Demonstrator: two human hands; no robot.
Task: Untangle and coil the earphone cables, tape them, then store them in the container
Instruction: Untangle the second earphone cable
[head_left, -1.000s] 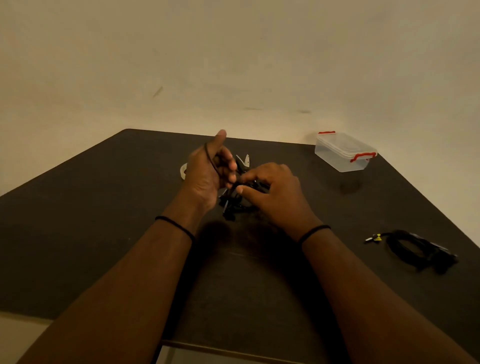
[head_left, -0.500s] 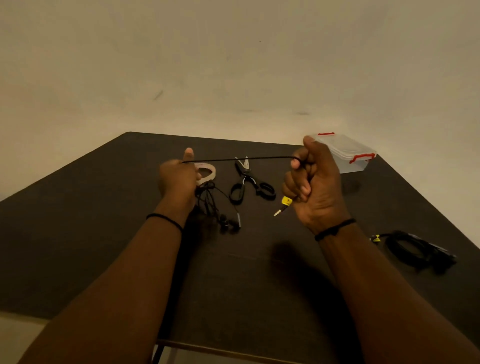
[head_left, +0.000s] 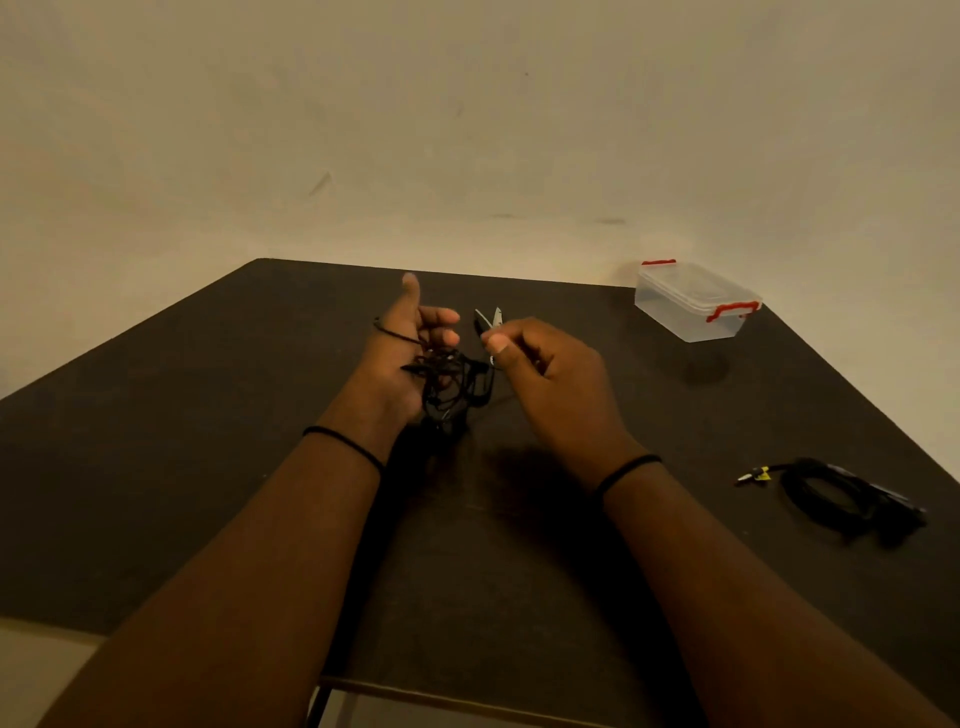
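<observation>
Hands are meeting above the dark counter (head_left: 208, 467): the left hand (head_left: 402, 358) is cupping the tangled black earphone cable (head_left: 452, 382), the right hand (head_left: 550, 379) beside it is pinching one strand.

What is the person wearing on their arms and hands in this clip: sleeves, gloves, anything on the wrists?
No sleeves or gloves show: both forearms are bare up to the frame edge. The left hand and right hand are bare, with no rings visible. Each wrist carries a thin black band, the left band and the right band. No watch shows.
</observation>
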